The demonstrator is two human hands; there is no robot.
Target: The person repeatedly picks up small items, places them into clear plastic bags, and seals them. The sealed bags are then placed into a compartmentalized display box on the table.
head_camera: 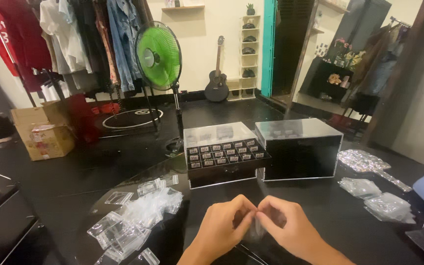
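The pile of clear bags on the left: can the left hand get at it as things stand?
Probably yes. The pile of clear bags lies on the black table just left of the left hand, with nothing between them. That hand would first have to let go of the small clear bag pinched with the right hand.

Two hands in view, both belonging to the person wearing the camera. Left hand [224,226]: bare, no glove, no ring visible on the fingers that show, no watch or band at the wrist. Right hand [290,226]: bare likewise, no ring, no bracelet, no strap seen. Forearms enter from the lower edge of the frame and are uncovered as far as they show; no sleeve, cuff or fabric reaches into view (upper arms lie outside the frame). Fingernails appear short and unpainted, though the picture is too soft to confirm. No tattoo, plaster, bandage or other marking can be made out on either hand.
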